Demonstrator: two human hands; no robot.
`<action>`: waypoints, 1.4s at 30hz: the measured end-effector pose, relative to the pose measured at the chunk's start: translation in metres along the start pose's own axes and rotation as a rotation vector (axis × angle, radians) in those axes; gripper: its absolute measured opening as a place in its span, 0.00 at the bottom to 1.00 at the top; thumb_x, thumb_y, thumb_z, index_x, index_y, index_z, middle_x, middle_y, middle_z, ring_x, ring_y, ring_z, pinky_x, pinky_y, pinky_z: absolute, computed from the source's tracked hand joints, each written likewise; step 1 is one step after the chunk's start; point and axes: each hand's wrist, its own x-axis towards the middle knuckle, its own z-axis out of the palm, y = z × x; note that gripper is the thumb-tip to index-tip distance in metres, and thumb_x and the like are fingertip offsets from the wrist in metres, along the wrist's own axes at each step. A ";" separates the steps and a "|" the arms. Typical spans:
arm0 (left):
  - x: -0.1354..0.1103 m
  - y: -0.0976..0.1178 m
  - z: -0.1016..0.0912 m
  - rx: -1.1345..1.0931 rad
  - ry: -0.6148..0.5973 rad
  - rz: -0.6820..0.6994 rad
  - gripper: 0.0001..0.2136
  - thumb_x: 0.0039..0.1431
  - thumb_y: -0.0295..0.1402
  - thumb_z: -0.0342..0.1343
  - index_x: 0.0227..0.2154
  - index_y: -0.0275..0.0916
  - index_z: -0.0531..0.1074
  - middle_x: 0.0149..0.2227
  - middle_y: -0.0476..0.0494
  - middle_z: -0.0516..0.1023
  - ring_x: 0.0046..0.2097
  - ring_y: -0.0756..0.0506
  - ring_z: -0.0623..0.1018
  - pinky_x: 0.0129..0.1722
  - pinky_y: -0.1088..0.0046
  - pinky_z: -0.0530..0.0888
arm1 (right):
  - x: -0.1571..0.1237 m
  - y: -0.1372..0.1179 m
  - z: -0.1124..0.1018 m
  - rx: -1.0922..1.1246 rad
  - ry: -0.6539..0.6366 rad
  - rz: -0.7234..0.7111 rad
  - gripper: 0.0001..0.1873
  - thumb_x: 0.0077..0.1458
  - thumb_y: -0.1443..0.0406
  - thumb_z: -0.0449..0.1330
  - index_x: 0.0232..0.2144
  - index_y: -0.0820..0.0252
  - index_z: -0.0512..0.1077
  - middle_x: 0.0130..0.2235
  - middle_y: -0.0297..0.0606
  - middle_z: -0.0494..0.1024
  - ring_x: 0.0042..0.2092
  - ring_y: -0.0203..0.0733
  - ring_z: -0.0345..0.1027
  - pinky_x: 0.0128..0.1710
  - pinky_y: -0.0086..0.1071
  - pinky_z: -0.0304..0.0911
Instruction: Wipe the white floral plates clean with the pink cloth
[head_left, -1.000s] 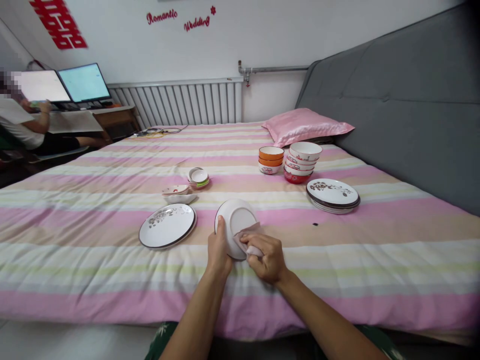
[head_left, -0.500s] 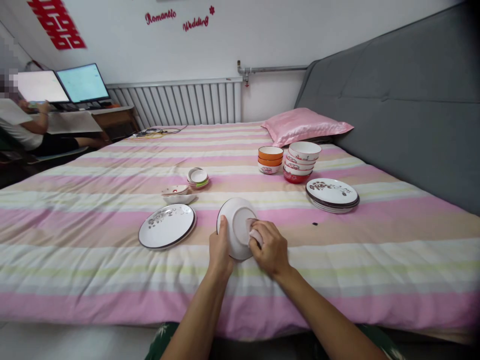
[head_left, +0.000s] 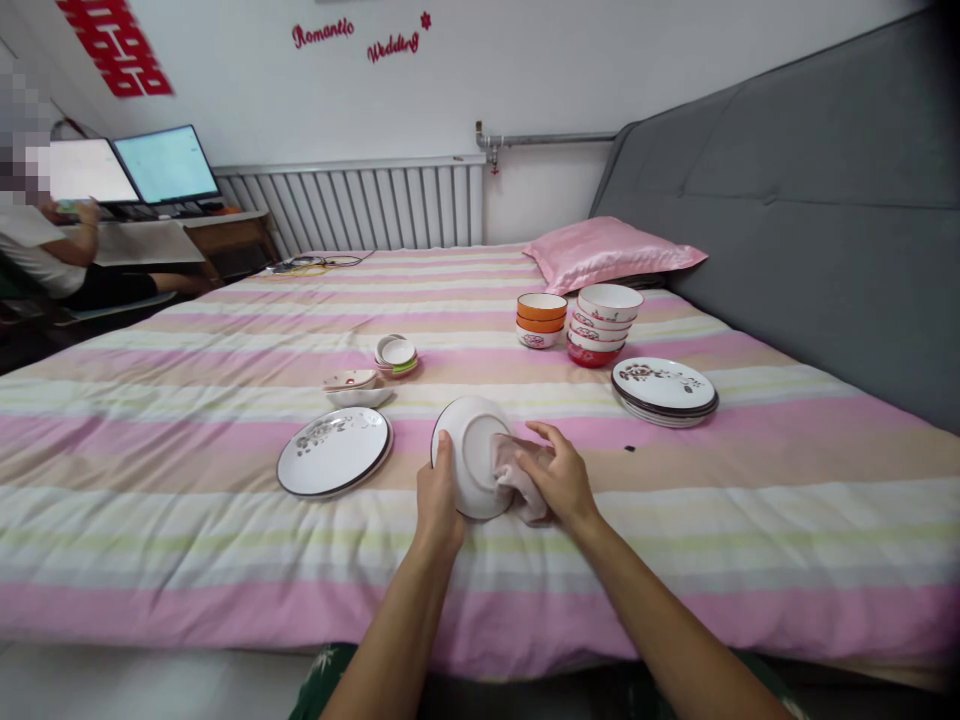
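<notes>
My left hand [head_left: 437, 498] grips the left rim of a white plate [head_left: 469, 450], which is tilted up with its underside toward me above the striped bed. My right hand [head_left: 559, 478] presses a crumpled pinkish cloth [head_left: 517, 480] against the plate's right side, fingers curled over the cloth. A flat white plate with a dark floral print [head_left: 334, 451] lies on the bed just left of my left hand.
A stack of floral plates [head_left: 664, 389] lies at the right, with stacked bowls [head_left: 607, 323] and orange bowls [head_left: 541, 318] behind it. Small dishes [head_left: 396, 354] and a white dish [head_left: 358, 388] sit mid-bed. A pink pillow [head_left: 611, 251] lies by the grey headboard. A person sits at monitors far left.
My right hand has slid the cloth from the plate's lower middle to its right edge, with the fingers now more spread. The left hand and plate stay almost still.
</notes>
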 end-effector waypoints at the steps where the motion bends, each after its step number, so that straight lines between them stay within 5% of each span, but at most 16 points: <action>1: 0.000 0.000 0.000 -0.008 -0.008 0.003 0.26 0.48 0.49 0.58 0.41 0.29 0.72 0.41 0.32 0.78 0.40 0.40 0.78 0.37 0.67 0.76 | 0.002 0.002 -0.001 -0.008 -0.053 -0.016 0.28 0.43 0.58 0.62 0.48 0.59 0.67 0.49 0.45 0.72 0.51 0.49 0.66 0.52 0.46 0.59; 5: 0.000 -0.001 0.001 -0.024 -0.011 0.021 0.25 0.49 0.49 0.58 0.42 0.30 0.72 0.42 0.33 0.77 0.40 0.42 0.78 0.37 0.69 0.76 | 0.004 0.005 -0.006 -0.001 -0.187 0.015 0.33 0.42 0.59 0.64 0.52 0.59 0.63 0.44 0.44 0.75 0.45 0.45 0.70 0.46 0.42 0.64; 11: 0.002 -0.002 0.001 -0.026 0.020 0.004 0.26 0.48 0.49 0.58 0.42 0.29 0.72 0.41 0.32 0.78 0.39 0.41 0.78 0.36 0.68 0.76 | 0.004 -0.006 -0.015 -0.138 -0.301 -0.021 0.12 0.46 0.58 0.60 0.31 0.60 0.73 0.27 0.33 0.74 0.30 0.38 0.66 0.31 0.30 0.61; 14: 0.003 -0.002 0.000 -0.071 0.038 0.004 0.25 0.50 0.47 0.58 0.43 0.30 0.72 0.40 0.33 0.78 0.39 0.42 0.79 0.38 0.68 0.76 | 0.008 -0.007 -0.019 -0.102 -0.294 -0.007 0.10 0.48 0.58 0.58 0.25 0.60 0.70 0.23 0.30 0.69 0.27 0.36 0.61 0.26 0.27 0.56; 18: 0.007 -0.003 -0.003 -0.077 0.053 -0.014 0.26 0.50 0.48 0.58 0.44 0.31 0.72 0.40 0.34 0.78 0.38 0.42 0.79 0.37 0.66 0.76 | 0.023 0.001 -0.030 0.171 -0.072 0.072 0.12 0.49 0.56 0.57 0.28 0.59 0.66 0.27 0.30 0.69 0.30 0.36 0.63 0.30 0.28 0.59; 23: 0.012 -0.004 -0.007 -0.116 0.008 0.020 0.27 0.49 0.49 0.58 0.46 0.32 0.71 0.42 0.35 0.77 0.40 0.43 0.78 0.39 0.69 0.76 | 0.040 0.021 -0.050 0.292 0.475 0.310 0.14 0.44 0.57 0.60 0.31 0.60 0.67 0.30 0.32 0.72 0.32 0.37 0.65 0.33 0.31 0.62; 25: 0.012 -0.004 -0.008 -0.137 0.005 0.036 0.26 0.50 0.47 0.58 0.46 0.33 0.71 0.42 0.35 0.77 0.41 0.43 0.78 0.40 0.70 0.75 | 0.043 0.028 -0.055 0.325 0.523 0.353 0.14 0.43 0.58 0.59 0.31 0.61 0.68 0.31 0.34 0.73 0.33 0.38 0.66 0.32 0.31 0.63; 33: 0.014 0.008 -0.008 -0.170 0.081 0.059 0.23 0.52 0.46 0.57 0.45 0.33 0.72 0.42 0.36 0.77 0.42 0.43 0.77 0.42 0.69 0.75 | 0.045 0.022 -0.051 0.606 0.471 0.442 0.16 0.38 0.59 0.63 0.31 0.61 0.71 0.33 0.35 0.76 0.35 0.40 0.70 0.32 0.30 0.66; 39: 0.017 0.019 -0.011 -0.273 0.132 0.152 0.17 0.54 0.41 0.57 0.43 0.36 0.73 0.46 0.39 0.76 0.47 0.44 0.76 0.46 0.71 0.73 | 0.032 0.012 -0.042 0.579 0.137 0.569 0.22 0.32 0.62 0.69 0.34 0.62 0.73 0.33 0.37 0.79 0.33 0.41 0.71 0.29 0.29 0.66; 42: 0.017 0.025 -0.013 -0.322 0.117 0.160 0.16 0.56 0.40 0.56 0.44 0.37 0.72 0.48 0.40 0.75 0.49 0.44 0.75 0.47 0.71 0.73 | 0.028 0.013 -0.036 0.524 0.130 0.616 0.18 0.31 0.66 0.70 0.30 0.63 0.73 0.27 0.34 0.78 0.29 0.37 0.70 0.25 0.26 0.63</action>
